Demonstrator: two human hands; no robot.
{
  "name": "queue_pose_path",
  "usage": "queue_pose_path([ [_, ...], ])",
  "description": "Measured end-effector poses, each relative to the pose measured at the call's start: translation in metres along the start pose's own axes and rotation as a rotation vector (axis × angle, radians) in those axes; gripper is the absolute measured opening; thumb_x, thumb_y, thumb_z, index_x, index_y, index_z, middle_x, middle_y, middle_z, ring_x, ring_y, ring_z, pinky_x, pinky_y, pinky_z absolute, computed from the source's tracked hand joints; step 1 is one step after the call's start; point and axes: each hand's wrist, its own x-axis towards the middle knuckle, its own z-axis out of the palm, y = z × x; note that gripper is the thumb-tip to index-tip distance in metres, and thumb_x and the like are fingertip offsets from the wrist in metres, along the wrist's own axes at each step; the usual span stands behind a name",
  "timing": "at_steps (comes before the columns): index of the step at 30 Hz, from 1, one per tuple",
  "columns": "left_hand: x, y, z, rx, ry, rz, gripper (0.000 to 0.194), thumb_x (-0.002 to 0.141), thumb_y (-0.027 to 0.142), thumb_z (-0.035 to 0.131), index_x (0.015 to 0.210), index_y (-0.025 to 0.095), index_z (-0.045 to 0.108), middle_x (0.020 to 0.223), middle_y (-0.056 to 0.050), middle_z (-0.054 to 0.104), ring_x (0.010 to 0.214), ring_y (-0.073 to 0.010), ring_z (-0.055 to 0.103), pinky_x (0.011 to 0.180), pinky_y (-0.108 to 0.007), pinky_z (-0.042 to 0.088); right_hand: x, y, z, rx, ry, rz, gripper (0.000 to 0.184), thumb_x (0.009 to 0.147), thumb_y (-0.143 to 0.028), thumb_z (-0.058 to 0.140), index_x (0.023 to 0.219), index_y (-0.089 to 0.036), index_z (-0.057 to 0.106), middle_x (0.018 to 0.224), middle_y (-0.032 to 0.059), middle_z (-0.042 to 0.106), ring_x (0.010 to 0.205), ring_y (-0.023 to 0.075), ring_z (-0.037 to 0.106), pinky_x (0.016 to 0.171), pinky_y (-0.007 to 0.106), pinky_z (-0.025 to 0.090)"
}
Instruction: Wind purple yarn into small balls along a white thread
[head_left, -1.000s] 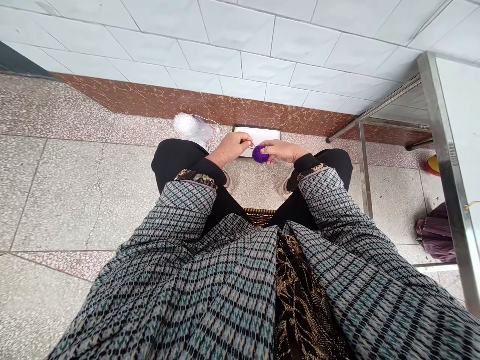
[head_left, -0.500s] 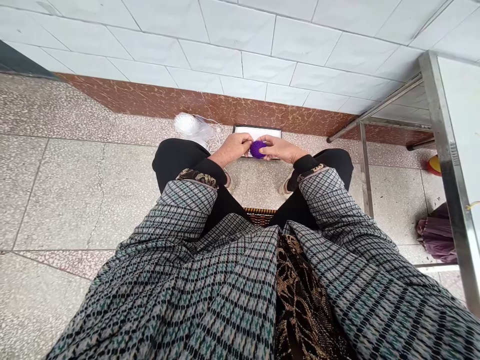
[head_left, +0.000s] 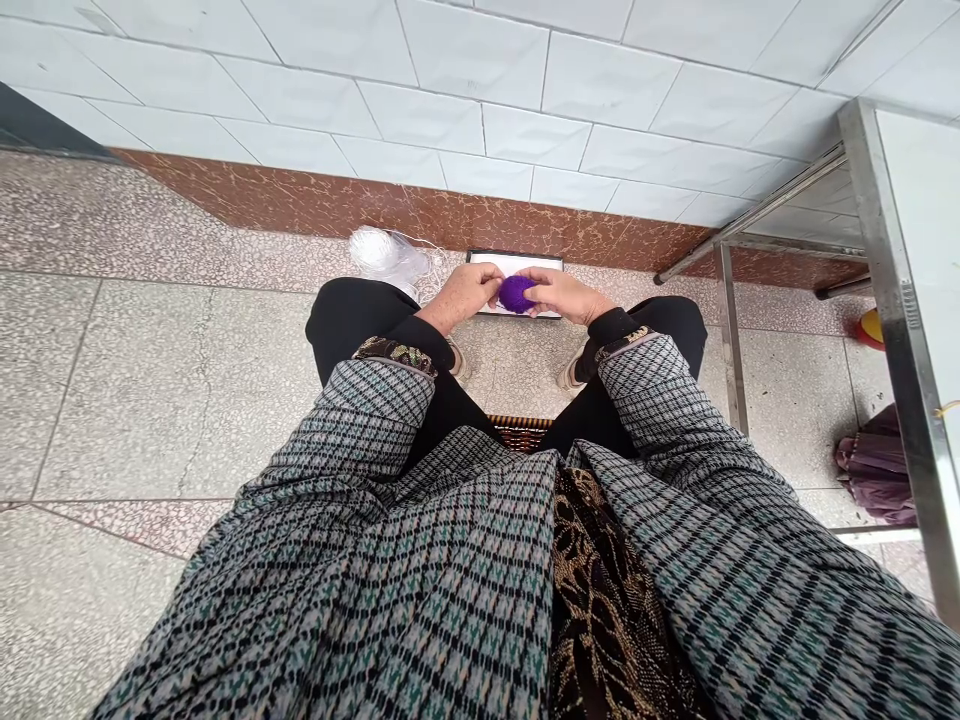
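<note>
Head view: my right hand (head_left: pixel 562 294) curls its fingers (head_left: pixel 538 275) round a purple yarn ball (head_left: pixel 514 294), best gripped lightly, I judge, while my left hand (head_left: pixel 472 290) pinches beside it, contents hidden.

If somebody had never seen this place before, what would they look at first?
Probably the bright purple, rounded yarn ball, held in the right hand with the left hand close beside it. Next, perhaps, the white ball of yarn on the speckled stone floor, left of a white, dark-rimmed rectangular tray. The grey, black and teal checked jacket fills much of the lower picture.
</note>
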Motion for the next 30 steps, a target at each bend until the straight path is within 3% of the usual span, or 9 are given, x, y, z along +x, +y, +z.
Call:
queue_pose_path([
  [3, 0.0, -0.002, 0.001, -0.014, -0.015, 0.017, 0.014, 0.086, 0.022, 0.056, 0.08, 0.016, 0.067, 0.058, 0.001, 0.059, 0.057, -0.0136, 0.053, 0.063, -0.026, 0.043, 0.0, -0.004, -0.004, 0.193, 0.021, -0.059, 0.033, 0.089, -0.031, 0.075, 0.114, -0.018, 0.058, 0.089, 0.003, 0.067, 0.071, 0.0111, 0.063, 0.066, 0.022, 0.057],
  [6, -0.003, -0.002, 0.005, -0.031, -0.181, 0.033, 0.016, 0.084, 0.023, 0.057, 0.082, 0.016, 0.071, 0.058, 0.001, 0.06, 0.056, -0.0133, 0.055, 0.064, -0.026, 0.045, 0.007, 0.0, -0.008, 0.249, 0.174, -0.115, 0.04, 0.093, -0.046, 0.073, 0.117, -0.021, 0.053, 0.088, 0.0011, 0.065, 0.07, 0.0103, 0.063, 0.066, 0.021, 0.057],
  [9, -0.005, 0.001, 0.01, -0.045, -0.38, 0.093, 0.017, 0.081, 0.023, 0.058, 0.08, 0.016, 0.073, 0.061, 0.0, 0.063, 0.057, -0.0122, 0.057, 0.066, -0.025, 0.046, 0.016, 0.009, -0.01, 0.12, 0.374, -0.025, 0.036, 0.094, -0.038, 0.073, 0.115, -0.022, 0.049, 0.081, -0.0015, 0.063, 0.061, 0.008, 0.059, 0.058, 0.017, 0.052],
  [11, -0.005, 0.001, 0.011, -0.042, -0.416, 0.138, 0.017, 0.081, 0.024, 0.059, 0.08, 0.016, 0.074, 0.063, 0.0, 0.065, 0.057, -0.0118, 0.058, 0.065, -0.024, 0.045, 0.019, 0.015, -0.01, -0.041, 0.444, 0.084, 0.035, 0.09, -0.028, 0.076, 0.111, -0.021, 0.048, 0.073, -0.0029, 0.06, 0.056, 0.0087, 0.055, 0.05, 0.016, 0.048],
  [13, -0.005, 0.001, 0.009, -0.025, -0.352, 0.158, 0.018, 0.081, 0.025, 0.059, 0.082, 0.015, 0.075, 0.063, 0.0, 0.065, 0.058, -0.012, 0.057, 0.064, -0.024, 0.044, 0.019, 0.017, -0.009, -0.169, 0.381, 0.186, 0.036, 0.086, -0.02, 0.078, 0.108, -0.02, 0.049, 0.067, -0.0023, 0.06, 0.054, 0.0111, 0.056, 0.046, 0.018, 0.046],
  [17, -0.002, 0.0, 0.001, 0.023, -0.09, 0.15, 0.018, 0.081, 0.024, 0.058, 0.08, 0.014, 0.073, 0.07, -0.002, 0.067, 0.062, -0.0126, 0.055, 0.064, -0.025, 0.043, 0.009, 0.011, -0.008, -0.21, 0.113, 0.3, 0.034, 0.082, -0.015, 0.078, 0.105, -0.018, 0.053, 0.069, 0.0024, 0.068, 0.054, 0.0147, 0.063, 0.047, 0.022, 0.051],
  [22, 0.001, -0.005, -0.005, 0.005, 0.008, 0.079, 0.017, 0.082, 0.024, 0.056, 0.077, 0.015, 0.07, 0.063, -0.001, 0.061, 0.058, -0.0131, 0.051, 0.06, -0.025, 0.04, -0.003, -0.002, -0.008, 0.056, -0.143, 0.195, 0.028, 0.088, -0.022, 0.074, 0.109, -0.017, 0.057, 0.078, 0.0019, 0.071, 0.059, 0.0116, 0.066, 0.056, 0.021, 0.056],
  [26, 0.002, -0.009, 0.0, 0.001, -0.056, 0.049, 0.016, 0.083, 0.023, 0.058, 0.075, 0.016, 0.07, 0.057, 0.001, 0.057, 0.054, -0.0122, 0.049, 0.058, -0.025, 0.038, -0.005, -0.009, -0.009, 0.236, -0.029, -0.001, 0.047, 0.087, -0.042, 0.079, 0.121, -0.02, 0.055, 0.082, -0.001, 0.068, 0.065, 0.0096, 0.066, 0.062, 0.02, 0.056],
  [30, 0.0, -0.008, 0.008, -0.015, -0.327, 0.077, 0.015, 0.081, 0.022, 0.06, 0.078, 0.017, 0.073, 0.058, 0.001, 0.06, 0.054, -0.0117, 0.054, 0.061, -0.024, 0.042, 0.004, -0.005, -0.01, 0.204, 0.166, -0.06, 0.055, 0.087, -0.055, 0.078, 0.125, -0.025, 0.051, 0.087, -0.0008, 0.066, 0.073, 0.0105, 0.068, 0.064, 0.019, 0.056],
])
